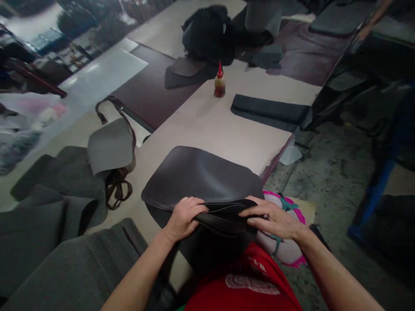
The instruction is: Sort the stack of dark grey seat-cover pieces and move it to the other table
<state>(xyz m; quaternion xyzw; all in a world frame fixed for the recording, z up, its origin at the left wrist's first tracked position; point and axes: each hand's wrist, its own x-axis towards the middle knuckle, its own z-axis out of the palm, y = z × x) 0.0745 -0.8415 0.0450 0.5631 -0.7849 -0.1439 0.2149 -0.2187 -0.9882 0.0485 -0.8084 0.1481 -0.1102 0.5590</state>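
There you were, both hands on a floppy stack of smooth, dark grey, leather-like sheets with rounded corners (199,175), right in front of your red printed shirt (243,287). The stack lay at the near end of the long, beige-topped worktable (191,125), its front edges bowed up between your hands — and look at those layers fanning apart!

Your left hand (186,218) was curled closed around the bunched edges, fingers over the top, a firm hold. Your right hand (275,218) was half open, fingertips against the parted layers at the other end; whether it had pinched any of them, you couldn't tell from this angle.

Now, the handling: each sheet looked thin, soft and bendy, light alone but likely weighty as a bundle. That satiny upper face hinted at slipperiness, so loosely held layers might well have slid over one another. Nothing looked brittle — a hard crease seemed the bigger worry. The best grip was at both ends of that front edge, thumbs on one side, fingers on the other, catching every layer. Farther up the table, well apart, stood the red-tipped, amber-coloured squeeze bottle (219,86).
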